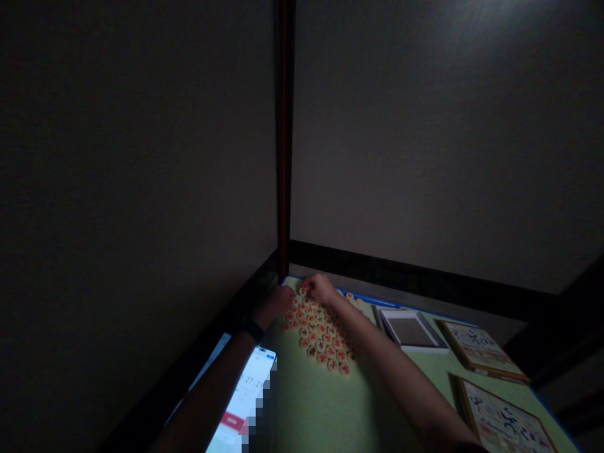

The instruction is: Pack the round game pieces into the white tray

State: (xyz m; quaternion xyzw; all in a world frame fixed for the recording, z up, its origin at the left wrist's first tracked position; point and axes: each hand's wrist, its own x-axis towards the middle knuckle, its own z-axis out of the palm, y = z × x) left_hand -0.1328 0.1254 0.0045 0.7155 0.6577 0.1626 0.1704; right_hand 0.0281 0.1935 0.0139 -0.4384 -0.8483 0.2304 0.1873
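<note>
Many round Chinese chess pieces [321,346], pale with red or black characters, lie close together on the green-topped table [311,409]. At the far end of the cluster, my right hand [321,290] pinches one Chinese chess piece [302,292] between thumb and fingertips. Just left of it, my left hand [282,301] is closed at the far left edge of the pieces. Its fingertips are dim, and whatever they may hold is hidden. A dark band [252,329] circles my left wrist.
A lit phone [252,371] showing a timer lies at the left, partly behind my left forearm. An open box [409,330] and two decorated boxes [481,346] rest on the right. A blue strip [377,301] runs along the back edge. Walls [425,157] rise close behind.
</note>
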